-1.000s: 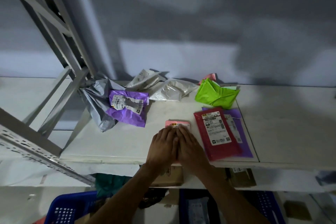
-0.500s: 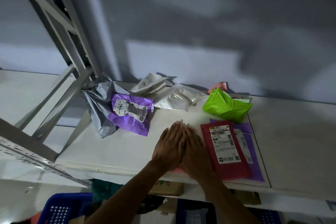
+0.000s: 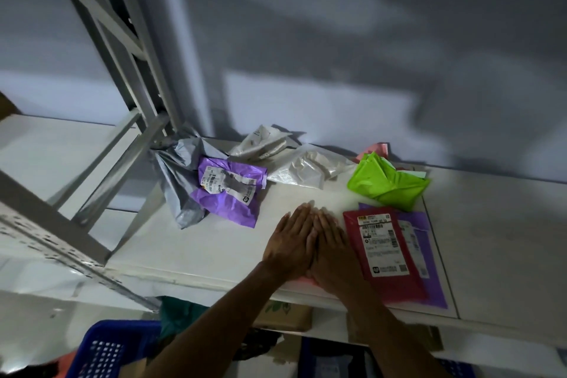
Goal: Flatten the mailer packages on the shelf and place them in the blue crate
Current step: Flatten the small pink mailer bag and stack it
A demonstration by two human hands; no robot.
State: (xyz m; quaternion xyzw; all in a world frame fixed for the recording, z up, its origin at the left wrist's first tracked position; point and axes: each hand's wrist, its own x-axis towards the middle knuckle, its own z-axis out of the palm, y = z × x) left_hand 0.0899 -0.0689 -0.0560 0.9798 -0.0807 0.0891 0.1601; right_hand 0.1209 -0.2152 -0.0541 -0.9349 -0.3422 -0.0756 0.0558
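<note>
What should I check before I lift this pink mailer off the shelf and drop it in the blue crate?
1. Both hands on the mailer: ok. The left hand and right hand press it side by side, fingers straight.
2. Pink mailer flat: cannot tell. The hands cover nearly all of it.
3. Clear of the red mailer: cannot tell. It lies close beside the right hand.
4. Blue crate in reach: ok. It sits below the shelf, lower left.
5. Room in the crate: cannot tell. Only a corner shows.
6. Other mailers flattened: not ok. The green mailer is crumpled.
</note>
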